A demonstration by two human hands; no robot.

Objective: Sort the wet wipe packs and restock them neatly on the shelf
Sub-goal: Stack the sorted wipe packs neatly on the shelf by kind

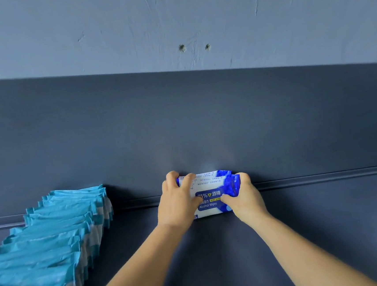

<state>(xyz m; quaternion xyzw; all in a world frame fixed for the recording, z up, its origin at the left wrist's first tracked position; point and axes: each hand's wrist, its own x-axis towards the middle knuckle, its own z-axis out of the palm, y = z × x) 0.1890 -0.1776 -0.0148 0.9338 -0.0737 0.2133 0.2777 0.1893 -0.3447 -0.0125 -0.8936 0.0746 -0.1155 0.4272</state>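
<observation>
While both your left hand (177, 201) and right hand (243, 197) clasp the alcohol wipe packs (211, 193) against the shelf's back panel (204, 129), well right of the light-blue row (47, 244), you seem to be placing them; next, square them upright. How many packs you hold is unclear.

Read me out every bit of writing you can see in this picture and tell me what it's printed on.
"75%" followed by "酒精": front of the blue and white pack that the left hand and right hand grip.
"Alcohol Wipes": same pack, lower.
Small print along the pack's top and the yellow strip: too small to read.
Teal packs on the shelf: no text shows.
</observation>
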